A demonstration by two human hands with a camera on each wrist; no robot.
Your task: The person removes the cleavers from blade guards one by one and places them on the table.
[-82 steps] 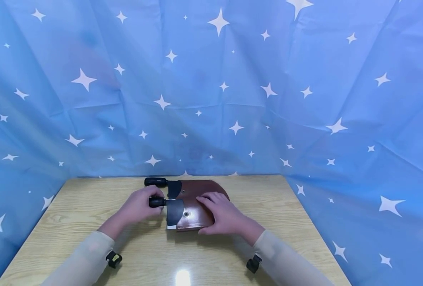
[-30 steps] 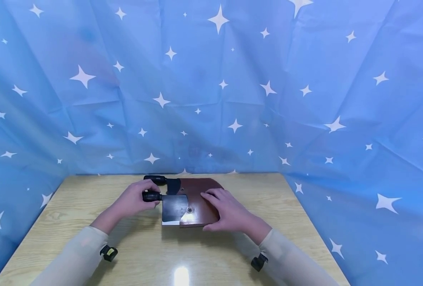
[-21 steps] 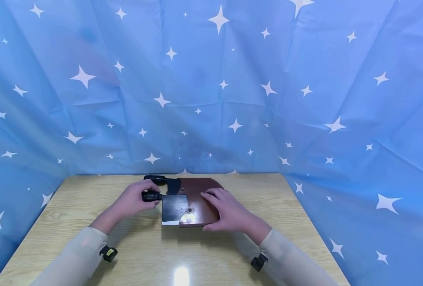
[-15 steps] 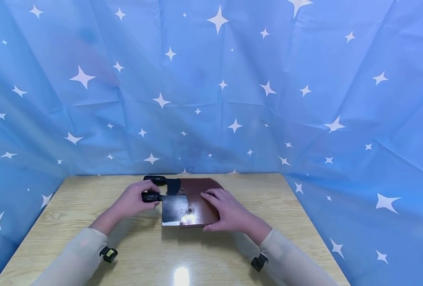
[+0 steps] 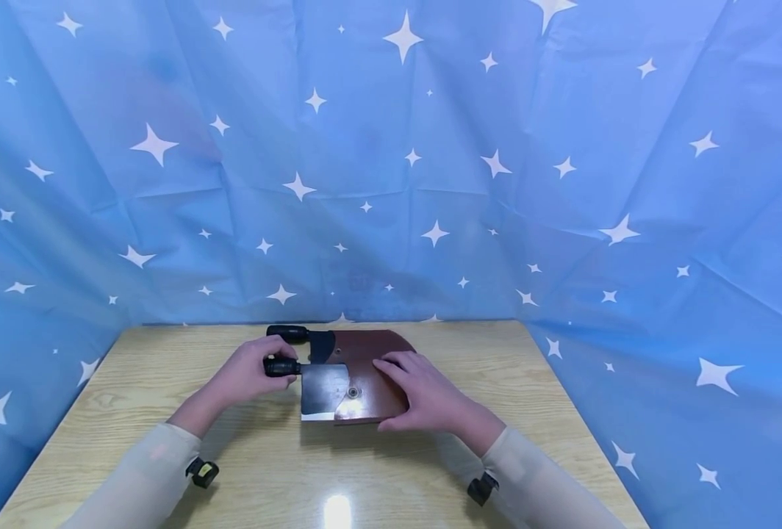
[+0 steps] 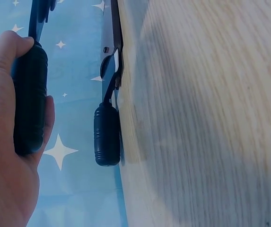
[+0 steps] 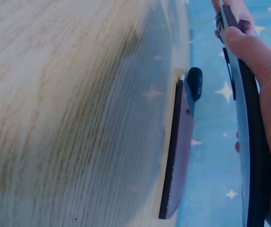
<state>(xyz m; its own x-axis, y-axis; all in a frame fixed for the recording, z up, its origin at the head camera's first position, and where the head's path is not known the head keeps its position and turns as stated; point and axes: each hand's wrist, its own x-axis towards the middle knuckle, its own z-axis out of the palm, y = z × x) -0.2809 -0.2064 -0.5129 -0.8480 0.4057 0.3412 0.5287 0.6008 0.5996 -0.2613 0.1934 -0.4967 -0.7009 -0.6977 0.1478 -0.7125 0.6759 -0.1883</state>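
My left hand (image 5: pixel 248 372) grips the black handle (image 6: pixel 30 99) of a cleaver, whose grey blade (image 5: pixel 323 389) is partly out of a brown leather sheath (image 5: pixel 372 402). The sheath's far end is held by my right hand (image 5: pixel 433 397), thumb on one side and fingers round the other. In the wrist views this pair is up off the table. Behind it a second cleaver lies in its own brown sheath (image 7: pixel 178 156), only its black handle (image 5: pixel 288 334) and a dark strip of blade showing. Neither hand touches that one.
The pale wooden table (image 5: pixel 265 470) spreads out in front of both hands. Right behind its back edge hangs a blue curtain (image 5: pixel 364 147) with white stars. A small black device (image 5: pixel 202 472) is strapped to each sleeve.
Compared with 2.7 seconds ago, my left hand has shifted slightly left with the handle, and more blade shows outside the sheath. Over the last second both hands have stayed nearly still.
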